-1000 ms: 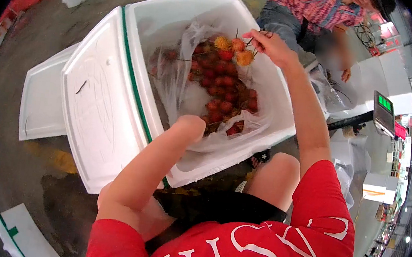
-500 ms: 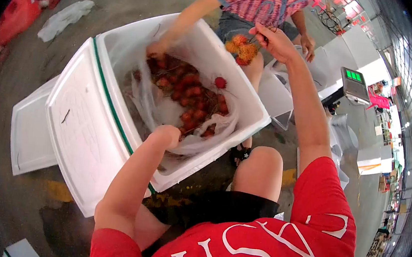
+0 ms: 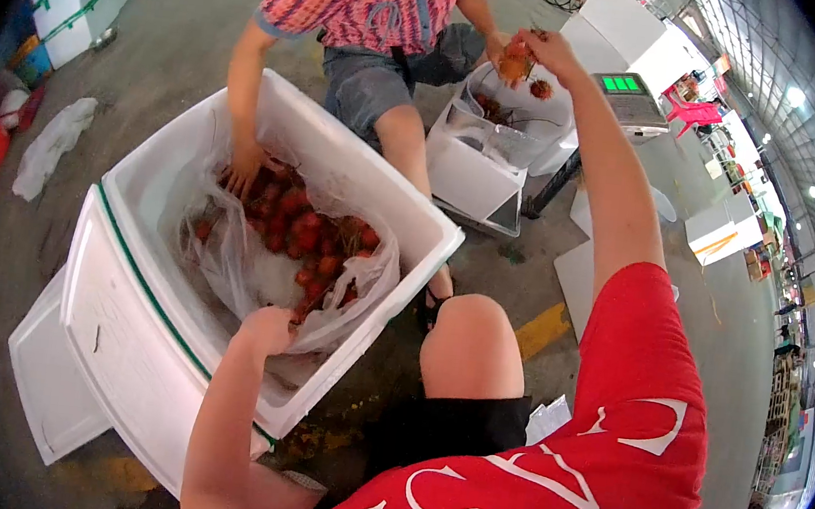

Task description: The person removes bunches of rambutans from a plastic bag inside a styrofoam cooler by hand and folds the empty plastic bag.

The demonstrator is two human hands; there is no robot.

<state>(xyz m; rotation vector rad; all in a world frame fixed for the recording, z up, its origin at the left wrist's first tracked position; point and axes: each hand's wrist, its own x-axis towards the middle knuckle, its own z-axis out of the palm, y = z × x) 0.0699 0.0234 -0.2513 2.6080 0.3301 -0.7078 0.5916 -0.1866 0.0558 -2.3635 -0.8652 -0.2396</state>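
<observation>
Dangling rambutans (image 3: 515, 65) beyond the foam box (image 3: 376, 319), the right hand (image 3: 550, 53) pinches their tops, likely sparing the fruit; over it, the left hand's (image 3: 268, 329) finger grip I can't tell.

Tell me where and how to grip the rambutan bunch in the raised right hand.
Take the rambutan bunch by its stem end, probably best from above: its fruits hang beneath the right hand, which pinches the narrower top.

The grey floor (image 3: 184, 17), marked with a worn yellow stripe (image 3: 543, 330), carries an open white foam box (image 3: 357, 165), crumpled whitish plastic (image 3: 54, 148) and, farther back, stacked white boxes (image 3: 76, 1)
</observation>
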